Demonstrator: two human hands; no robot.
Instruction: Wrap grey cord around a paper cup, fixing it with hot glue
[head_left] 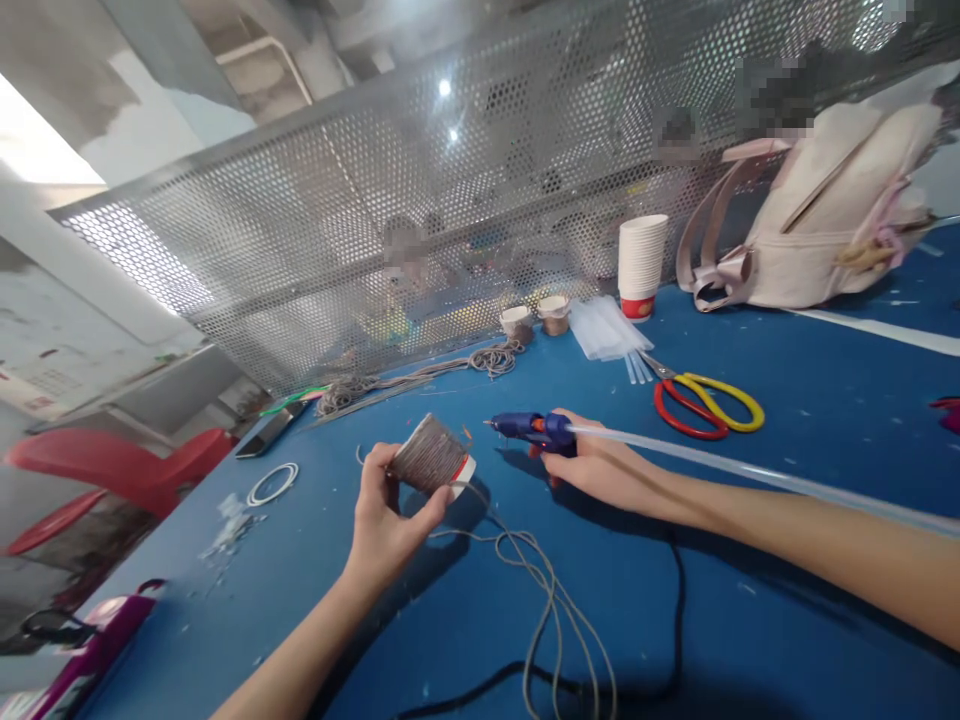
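Loose grey cord [553, 590] is trailing toward the tabletop's [315, 560] near edge, beside a black cable [681, 600]. Your left hand [386, 520] is pinching a cord-wrapped cup [431, 455] between thumb and fingers, tilting it above the middle. Your right hand [592, 465] is gripping a glue gun [536, 430], its nozzle pointing toward the cup, just apart. Scissors [673, 380] are lying toward the right edge; stacked paper cups [642, 260] are standing near the far edge.

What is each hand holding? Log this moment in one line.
left hand: holds tapered, grey-cord-wrapped paper cup, tilted | right hand: holds blue plastic glue gun | gun and cup: apart
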